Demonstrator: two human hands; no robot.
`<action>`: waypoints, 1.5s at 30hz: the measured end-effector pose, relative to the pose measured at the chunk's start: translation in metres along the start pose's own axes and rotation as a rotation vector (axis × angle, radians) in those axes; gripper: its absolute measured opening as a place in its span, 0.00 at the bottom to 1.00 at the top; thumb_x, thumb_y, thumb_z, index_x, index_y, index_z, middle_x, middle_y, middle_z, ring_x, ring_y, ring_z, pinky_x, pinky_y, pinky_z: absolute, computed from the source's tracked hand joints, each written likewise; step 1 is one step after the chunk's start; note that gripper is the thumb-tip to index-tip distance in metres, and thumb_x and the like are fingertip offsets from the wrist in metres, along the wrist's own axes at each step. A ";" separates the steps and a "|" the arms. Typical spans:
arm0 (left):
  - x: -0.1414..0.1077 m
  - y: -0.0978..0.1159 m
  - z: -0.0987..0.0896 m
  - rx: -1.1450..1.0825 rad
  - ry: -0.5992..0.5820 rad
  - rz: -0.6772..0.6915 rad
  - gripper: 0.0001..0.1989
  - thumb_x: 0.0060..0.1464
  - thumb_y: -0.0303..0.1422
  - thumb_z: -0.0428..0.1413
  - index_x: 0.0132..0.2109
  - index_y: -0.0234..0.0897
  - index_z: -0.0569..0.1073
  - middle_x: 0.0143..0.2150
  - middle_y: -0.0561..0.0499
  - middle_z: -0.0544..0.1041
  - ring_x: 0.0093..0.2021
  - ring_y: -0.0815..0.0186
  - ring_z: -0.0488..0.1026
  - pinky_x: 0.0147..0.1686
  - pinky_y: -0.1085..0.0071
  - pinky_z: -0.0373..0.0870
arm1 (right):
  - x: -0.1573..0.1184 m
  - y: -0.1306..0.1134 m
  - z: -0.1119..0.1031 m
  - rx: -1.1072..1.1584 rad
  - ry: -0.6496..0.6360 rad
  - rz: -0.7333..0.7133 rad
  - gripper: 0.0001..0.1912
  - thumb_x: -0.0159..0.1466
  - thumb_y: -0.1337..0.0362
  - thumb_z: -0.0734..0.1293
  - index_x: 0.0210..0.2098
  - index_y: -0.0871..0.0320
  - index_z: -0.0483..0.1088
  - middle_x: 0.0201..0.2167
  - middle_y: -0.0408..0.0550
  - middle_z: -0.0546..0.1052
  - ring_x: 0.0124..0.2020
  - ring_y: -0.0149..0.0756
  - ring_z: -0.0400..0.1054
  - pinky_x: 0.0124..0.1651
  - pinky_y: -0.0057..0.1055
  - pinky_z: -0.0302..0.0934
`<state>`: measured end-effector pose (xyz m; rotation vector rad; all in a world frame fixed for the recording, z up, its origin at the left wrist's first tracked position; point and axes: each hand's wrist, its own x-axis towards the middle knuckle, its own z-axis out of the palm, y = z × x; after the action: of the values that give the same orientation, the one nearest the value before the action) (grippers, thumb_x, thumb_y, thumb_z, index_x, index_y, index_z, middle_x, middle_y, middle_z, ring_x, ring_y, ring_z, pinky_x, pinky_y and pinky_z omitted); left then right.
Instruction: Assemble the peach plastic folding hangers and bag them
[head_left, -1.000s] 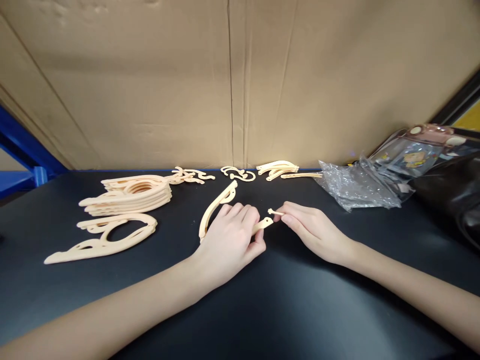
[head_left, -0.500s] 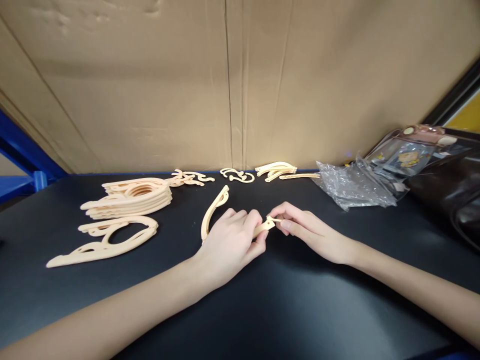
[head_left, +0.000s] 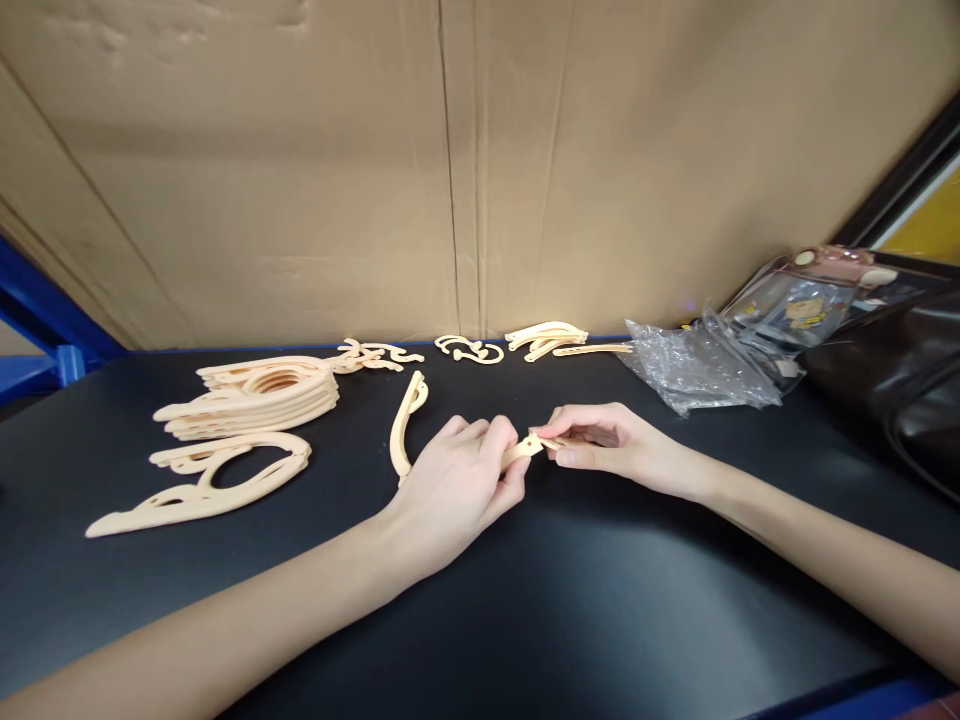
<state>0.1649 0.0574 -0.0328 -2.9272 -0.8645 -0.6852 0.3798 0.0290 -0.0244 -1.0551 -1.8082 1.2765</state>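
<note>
My left hand (head_left: 466,485) is closed round a cream plastic folding hanger (head_left: 403,430). One curved arm of it rises from behind the hand, and a flat end with a small hole sticks out past the thumb and forefinger. Much of the hanger's middle is hidden by the fingers. Between thumb and fingertips, my right hand (head_left: 622,450) pinches a thin cream plastic piece (head_left: 550,443), most of it covered. Its tip meets the holed end of the hanger. To the left lie a folded hanger (head_left: 225,480) and a stack of folded hangers (head_left: 255,400).
Along the back of the black table (head_left: 480,620) lie loose hooks (head_left: 375,355), more curved hooks (head_left: 471,349) and several hanger arms (head_left: 547,338). A clear plastic bag (head_left: 694,362) and a dark leather bag (head_left: 896,380) are at right. Cardboard (head_left: 315,180) stands behind.
My right hand has turned, its fingers now more curled round the thin piece at the hanger's end. The view has shifted slightly, and the hanger's raised arm sits a little further left.
</note>
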 end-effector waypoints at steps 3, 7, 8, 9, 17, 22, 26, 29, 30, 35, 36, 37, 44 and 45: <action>0.001 0.000 0.000 0.008 -0.020 0.017 0.11 0.64 0.31 0.40 0.31 0.38 0.55 0.26 0.54 0.67 0.24 0.68 0.62 0.31 0.68 0.60 | -0.001 0.000 -0.002 -0.039 -0.012 0.009 0.16 0.60 0.56 0.68 0.45 0.57 0.73 0.36 0.44 0.73 0.38 0.31 0.65 0.45 0.31 0.59; 0.001 0.002 0.001 0.035 -0.023 0.027 0.11 0.64 0.30 0.40 0.30 0.39 0.55 0.25 0.55 0.67 0.24 0.67 0.63 0.31 0.67 0.60 | -0.001 -0.002 -0.006 -0.093 -0.034 0.023 0.16 0.60 0.56 0.68 0.45 0.58 0.74 0.34 0.44 0.72 0.35 0.30 0.63 0.41 0.31 0.59; 0.001 0.003 0.001 0.045 -0.021 0.026 0.12 0.64 0.30 0.40 0.30 0.39 0.54 0.24 0.55 0.67 0.23 0.67 0.63 0.31 0.67 0.60 | -0.001 -0.003 -0.006 -0.112 -0.044 0.020 0.16 0.60 0.57 0.68 0.45 0.58 0.74 0.34 0.44 0.71 0.34 0.30 0.63 0.40 0.30 0.58; 0.001 0.004 0.001 0.053 -0.021 0.025 0.12 0.64 0.29 0.41 0.30 0.39 0.54 0.24 0.55 0.67 0.23 0.67 0.63 0.31 0.67 0.60 | -0.001 -0.004 -0.007 -0.139 -0.051 0.014 0.16 0.60 0.57 0.68 0.45 0.57 0.74 0.34 0.43 0.70 0.34 0.29 0.62 0.39 0.29 0.58; 0.003 0.004 0.001 0.057 -0.089 0.060 0.11 0.64 0.30 0.41 0.31 0.38 0.57 0.24 0.55 0.67 0.24 0.66 0.64 0.31 0.67 0.59 | -0.001 -0.002 -0.007 -0.413 -0.035 -0.163 0.13 0.61 0.61 0.68 0.46 0.54 0.73 0.33 0.44 0.70 0.35 0.31 0.64 0.40 0.30 0.60; 0.004 0.003 0.002 0.067 -0.113 0.072 0.10 0.65 0.30 0.41 0.33 0.37 0.58 0.25 0.54 0.68 0.25 0.65 0.65 0.32 0.67 0.60 | -0.001 0.001 -0.007 -0.517 -0.013 -0.227 0.12 0.62 0.62 0.67 0.45 0.54 0.73 0.32 0.44 0.70 0.35 0.31 0.65 0.40 0.31 0.61; 0.004 0.003 0.002 0.067 -0.109 0.088 0.09 0.64 0.30 0.42 0.34 0.37 0.59 0.26 0.54 0.68 0.26 0.65 0.65 0.32 0.67 0.59 | -0.003 -0.004 -0.008 -0.671 -0.023 -0.253 0.08 0.63 0.64 0.65 0.42 0.54 0.73 0.33 0.45 0.71 0.35 0.33 0.64 0.41 0.32 0.59; 0.004 0.003 0.003 0.062 -0.120 0.099 0.08 0.64 0.30 0.42 0.34 0.37 0.60 0.26 0.54 0.68 0.27 0.65 0.65 0.32 0.66 0.58 | -0.006 -0.009 -0.006 -0.809 -0.021 -0.291 0.08 0.64 0.66 0.63 0.41 0.54 0.73 0.33 0.45 0.72 0.35 0.33 0.63 0.40 0.32 0.58; 0.003 0.003 0.003 0.057 -0.124 0.099 0.08 0.63 0.30 0.43 0.34 0.37 0.60 0.27 0.54 0.68 0.27 0.65 0.65 0.32 0.66 0.58 | -0.007 -0.010 -0.005 -0.841 -0.017 -0.299 0.07 0.64 0.67 0.63 0.40 0.54 0.73 0.33 0.45 0.72 0.34 0.33 0.63 0.39 0.32 0.57; 0.003 0.003 0.002 0.036 -0.134 0.094 0.08 0.63 0.32 0.45 0.34 0.37 0.61 0.28 0.53 0.69 0.28 0.65 0.66 0.33 0.66 0.57 | -0.006 -0.007 0.001 -0.851 0.034 -0.295 0.05 0.63 0.63 0.65 0.36 0.57 0.71 0.30 0.44 0.71 0.32 0.32 0.63 0.36 0.29 0.56; 0.003 0.003 0.001 0.037 -0.131 0.097 0.08 0.63 0.32 0.44 0.34 0.37 0.61 0.28 0.53 0.69 0.28 0.65 0.66 0.33 0.67 0.57 | -0.005 -0.006 0.002 -0.829 0.043 -0.290 0.05 0.63 0.63 0.65 0.36 0.57 0.71 0.30 0.44 0.71 0.32 0.32 0.63 0.35 0.28 0.56; 0.003 0.003 0.001 0.038 -0.125 0.101 0.09 0.63 0.32 0.44 0.34 0.37 0.61 0.28 0.53 0.69 0.28 0.65 0.65 0.33 0.67 0.57 | -0.005 -0.004 0.003 -0.805 0.049 -0.280 0.04 0.63 0.63 0.65 0.35 0.57 0.71 0.29 0.43 0.71 0.31 0.31 0.63 0.34 0.27 0.55; 0.001 0.002 0.000 0.039 -0.103 0.119 0.10 0.64 0.33 0.44 0.33 0.37 0.60 0.27 0.54 0.68 0.28 0.65 0.64 0.32 0.67 0.56 | -0.004 0.000 0.004 -0.447 0.035 -0.037 0.07 0.61 0.60 0.66 0.33 0.58 0.71 0.23 0.38 0.66 0.24 0.25 0.57 0.27 0.24 0.51; 0.001 0.002 0.000 0.041 -0.106 0.122 0.10 0.64 0.33 0.44 0.33 0.37 0.60 0.27 0.54 0.68 0.28 0.65 0.64 0.32 0.67 0.56 | -0.004 0.001 0.004 -0.380 0.017 0.008 0.08 0.61 0.59 0.67 0.33 0.58 0.71 0.22 0.38 0.64 0.23 0.25 0.55 0.26 0.24 0.50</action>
<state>0.1672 0.0560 -0.0323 -2.9723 -0.6898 -0.5024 0.3783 0.0241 -0.0263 -1.2693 -2.0853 0.9435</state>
